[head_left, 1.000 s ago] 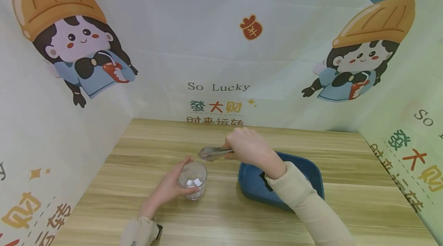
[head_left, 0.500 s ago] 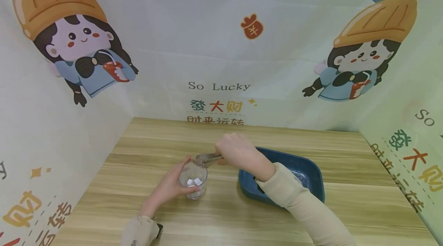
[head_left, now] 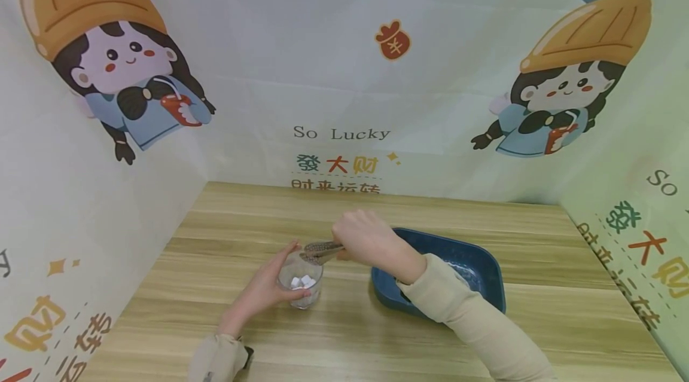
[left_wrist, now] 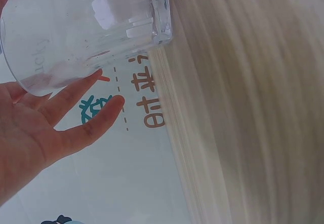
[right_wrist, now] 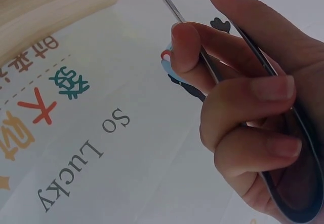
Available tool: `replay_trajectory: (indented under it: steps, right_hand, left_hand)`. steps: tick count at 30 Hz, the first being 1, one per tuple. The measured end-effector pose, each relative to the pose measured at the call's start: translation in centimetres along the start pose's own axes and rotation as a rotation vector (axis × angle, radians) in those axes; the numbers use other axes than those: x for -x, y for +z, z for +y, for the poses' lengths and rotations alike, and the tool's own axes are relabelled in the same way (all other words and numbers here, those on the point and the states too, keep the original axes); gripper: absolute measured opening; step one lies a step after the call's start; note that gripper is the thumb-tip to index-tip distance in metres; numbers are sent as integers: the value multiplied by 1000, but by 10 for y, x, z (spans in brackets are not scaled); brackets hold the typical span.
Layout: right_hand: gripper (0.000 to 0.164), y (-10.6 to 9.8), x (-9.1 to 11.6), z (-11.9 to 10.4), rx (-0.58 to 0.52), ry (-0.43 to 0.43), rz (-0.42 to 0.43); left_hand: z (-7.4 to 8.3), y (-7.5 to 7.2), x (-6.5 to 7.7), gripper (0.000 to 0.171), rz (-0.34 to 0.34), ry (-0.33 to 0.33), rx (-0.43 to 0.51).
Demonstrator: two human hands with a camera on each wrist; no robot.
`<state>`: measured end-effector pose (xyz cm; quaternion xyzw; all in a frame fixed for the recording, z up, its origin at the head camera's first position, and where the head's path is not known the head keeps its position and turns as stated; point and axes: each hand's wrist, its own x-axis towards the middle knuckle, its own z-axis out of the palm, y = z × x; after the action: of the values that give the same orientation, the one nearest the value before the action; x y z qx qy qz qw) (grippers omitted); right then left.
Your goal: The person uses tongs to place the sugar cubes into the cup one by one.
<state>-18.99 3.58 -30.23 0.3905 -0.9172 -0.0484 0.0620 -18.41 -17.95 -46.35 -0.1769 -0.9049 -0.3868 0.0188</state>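
My left hand (head_left: pixel 265 285) holds a clear glass (head_left: pixel 285 271) on the table, thumb at its near side and fingers behind. Several white cubes (head_left: pixel 301 282) lie low in the glass; the left wrist view shows the cubes (left_wrist: pixel 116 8) through its wall. In my right hand (head_left: pixel 368 240) is a pair of metal tongs (head_left: pixel 322 245), gripped round the arms. Their tips stand apart over the far rim of the glass, with nothing seen between them. The right wrist view shows fingers curled about both arms of the tongs (right_wrist: pixel 308 133); the tips run out of that frame.
A dark blue tray (head_left: pixel 487 259) sits on the wooden table (head_left: pixel 215 244) at the right, partly hidden under my right forearm; something clear and shiny (head_left: pixel 467 274) shows inside it. Printed white sheets (head_left: pixel 301 71) stand around the back and sides of the table.
My right hand has moved left and a little nearer, bringing the tongs from beside the glass to over its rim. The tongs' tips have spread apart. My left hand and the glass stay put.
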Motion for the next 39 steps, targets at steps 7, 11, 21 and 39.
replay_trajectory:
  steps: [7,11,21,39]
  right_hand:
    - [40,0,4,2,-59,6,-19]
    - [38,2,7,4,-74,9,-27]
    - [31,6,14,8,-100,16,-24]
    - [31,14,41,24,-236,32,54]
  left_hand:
    - [0,0,-1,101,-1,5,-3]
    - [0,0,-1,100,3,8,-3]
    - [0,0,0,100,2,3,5]
    - [2,0,0,99,20,38,-17]
